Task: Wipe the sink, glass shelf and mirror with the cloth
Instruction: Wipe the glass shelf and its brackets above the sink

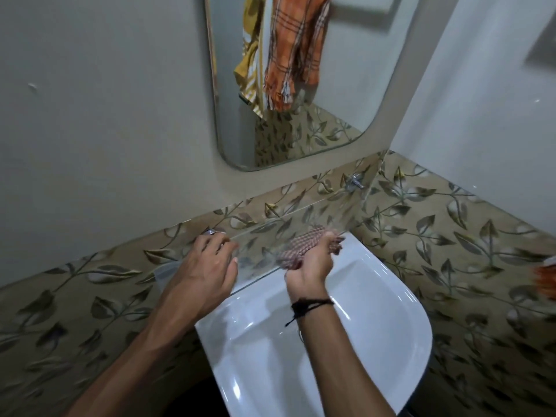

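One cloth [301, 245] — pinkish, checked and bunched up — sits on the glass shelf [258, 260], pressed down toward its front right edge by the right hand [313, 263], whose fingers are curled tightly round the fabric. Toward the shelf's left end the left hand [207, 266] rests on the glass with fingers spread and fairly straight, gripping nothing. Its fingertips are close to a chrome bracket [212, 232] at the shelf's back edge. A second bracket [354, 181] sits at the shelf's far right end. Directly below the shelf lies the white sink [346, 356]. Above the shelf hangs the mirror [316, 94] — orange and yellow towels show in it. Leaf-patterned tiles [451, 236] run behind the shelf.
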### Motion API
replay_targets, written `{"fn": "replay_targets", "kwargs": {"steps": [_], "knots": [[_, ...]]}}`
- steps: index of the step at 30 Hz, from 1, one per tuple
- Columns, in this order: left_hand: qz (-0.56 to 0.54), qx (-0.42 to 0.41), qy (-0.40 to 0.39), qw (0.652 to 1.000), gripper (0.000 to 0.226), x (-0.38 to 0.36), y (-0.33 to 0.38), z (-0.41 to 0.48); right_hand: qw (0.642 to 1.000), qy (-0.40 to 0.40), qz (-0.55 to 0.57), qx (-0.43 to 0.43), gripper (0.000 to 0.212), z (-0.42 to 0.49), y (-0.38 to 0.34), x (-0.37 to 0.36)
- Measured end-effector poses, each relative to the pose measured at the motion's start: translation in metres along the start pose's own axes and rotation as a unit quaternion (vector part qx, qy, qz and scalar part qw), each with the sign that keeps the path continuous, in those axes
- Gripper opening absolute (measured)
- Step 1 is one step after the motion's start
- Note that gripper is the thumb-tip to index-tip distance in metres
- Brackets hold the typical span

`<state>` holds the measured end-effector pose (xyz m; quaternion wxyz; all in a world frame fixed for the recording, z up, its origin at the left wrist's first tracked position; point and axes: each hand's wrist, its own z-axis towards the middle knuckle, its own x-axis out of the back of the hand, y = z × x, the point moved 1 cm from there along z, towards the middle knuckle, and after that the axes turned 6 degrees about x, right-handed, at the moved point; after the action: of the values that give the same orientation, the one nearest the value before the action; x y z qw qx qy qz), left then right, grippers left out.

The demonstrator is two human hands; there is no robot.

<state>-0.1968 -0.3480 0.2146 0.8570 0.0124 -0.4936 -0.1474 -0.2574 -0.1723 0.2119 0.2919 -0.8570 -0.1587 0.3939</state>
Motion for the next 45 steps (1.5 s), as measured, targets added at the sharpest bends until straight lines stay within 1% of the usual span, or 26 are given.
{"fn": "replay_targets", "kwargs": {"steps": [1, 4, 6, 7, 10, 13, 14, 16, 19, 20, 23, 25, 26, 28, 29, 30, 31, 32, 34, 36, 37, 38, 39, 41, 44, 45], "knots": [[0.003, -0.010, 0.011, 1.000, 0.038, 0.000, 0.001, 0.001, 1.000, 0.005, -0.013, -0.002, 0.052, -0.013, 0.013, 0.003], [0.014, -0.033, 0.030, 0.999, 0.038, 0.002, 0.002, 0.003, 0.999, -0.015, -0.039, 0.004, 0.042, -0.042, 0.044, 0.008], [0.020, -0.041, 0.035, 0.998, 0.037, 0.001, 0.001, 0.002, 0.999, -0.004, -0.039, -0.001, 0.038, -0.035, 0.040, 0.004], [0.016, -0.033, 0.028, 0.999, 0.037, 0.000, 0.001, 0.002, 0.999, 0.016, -0.046, 0.008, 0.037, -0.024, 0.030, 0.001], [0.011, -0.009, 0.004, 1.000, 0.037, -0.004, -0.004, 0.000, 0.992, 0.078, -0.059, 0.084, 0.033, 0.023, -0.020, -0.010], [0.014, 0.007, -0.018, 1.000, 0.037, -0.007, -0.007, -0.001, 0.984, 0.109, -0.057, 0.132, 0.034, 0.049, -0.061, -0.016], [0.014, 0.010, -0.022, 1.000, 0.037, -0.007, -0.007, -0.001, 0.984, 0.110, -0.055, 0.132, 0.033, 0.049, -0.065, -0.017], [0.016, 0.013, -0.028, 0.999, 0.037, -0.007, -0.007, -0.002, 0.986, 0.105, -0.059, 0.112, 0.026, 0.036, -0.055, -0.016], [0.015, 0.017, -0.042, 0.999, 0.037, -0.007, -0.006, -0.001, 0.993, 0.066, -0.076, 0.062, 0.034, 0.006, -0.010, -0.003], [0.016, 0.015, -0.041, 0.999, 0.037, -0.006, -0.006, -0.001, 0.995, 0.051, -0.076, 0.049, 0.034, -0.006, 0.005, 0.002], [0.025, 0.014, -0.032, 0.999, 0.037, -0.002, -0.004, -0.001, 0.994, 0.046, -0.084, 0.048, 0.033, -0.033, 0.027, 0.015], [0.018, 0.018, -0.026, 0.999, 0.036, 0.001, -0.002, -0.002, 0.989, 0.083, -0.083, 0.088, 0.036, -0.035, 0.016, 0.020], [0.012, 0.018, -0.027, 0.999, 0.035, 0.001, -0.002, -0.002, 0.984, 0.104, -0.069, 0.124, 0.038, -0.028, 0.005, 0.021], [0.006, 0.017, -0.028, 0.999, 0.034, 0.001, -0.002, -0.003, 0.966, 0.108, -0.050, 0.230, 0.039, -0.012, -0.021, 0.018], [0.006, 0.019, -0.030, 0.999, 0.034, 0.000, -0.003, -0.004, 0.949, 0.092, -0.078, 0.292, 0.038, 0.000, -0.033, 0.015], [0.005, 0.024, -0.033, 0.999, 0.034, 0.000, -0.003, -0.004, 0.924, 0.073, -0.138, 0.349, 0.040, 0.010, -0.044, 0.011], [0.004, 0.030, -0.037, 0.999, 0.034, 0.000, -0.003, -0.004, 0.894, 0.047, -0.220, 0.388, 0.043, 0.022, -0.052, 0.006], [0.002, 0.034, -0.042, 0.999, 0.034, 0.000, -0.003, -0.005, 0.856, 0.012, -0.316, 0.410, 0.045, 0.034, -0.058, 0.000], [0.001, 0.037, -0.047, 0.998, 0.034, 0.000, -0.003, -0.005, 0.758, -0.055, -0.502, 0.413, 0.040, 0.050, -0.065, -0.010], [0.000, 0.038, -0.049, 0.998, 0.034, 0.000, -0.003, -0.005, 0.647, -0.102, -0.632, 0.414, 0.040, 0.057, -0.060, -0.012], [-0.001, 0.040, -0.050, 0.998, 0.035, 0.000, -0.003, -0.005, 0.593, -0.117, -0.672, 0.428, 0.045, 0.053, -0.054, -0.013], [-0.003, 0.041, -0.051, 0.998, 0.035, 0.000, -0.003, -0.005, 0.549, -0.129, -0.694, 0.447, 0.049, 0.048, -0.045, -0.012], [-0.005, 0.042, -0.050, 0.998, 0.036, 0.000, -0.003, -0.006, 0.517, -0.141, -0.705, 0.464, 0.051, 0.041, -0.034, -0.011], [-0.016, 0.040, -0.046, 0.998, 0.036, -0.001, -0.004, -0.005, 0.482, -0.166, -0.715, 0.478, 0.051, 0.023, -0.013, -0.010], [-0.048, 0.035, -0.030, 0.998, 0.035, -0.002, -0.005, -0.005, 0.444, -0.212, -0.707, 0.508, 0.055, -0.007, 0.017, -0.004], [-0.064, 0.040, -0.023, 0.997, 0.034, -0.001, -0.006, -0.006, 0.437, -0.227, -0.698, 0.520, 0.055, -0.015, 0.022, -0.001]]}}
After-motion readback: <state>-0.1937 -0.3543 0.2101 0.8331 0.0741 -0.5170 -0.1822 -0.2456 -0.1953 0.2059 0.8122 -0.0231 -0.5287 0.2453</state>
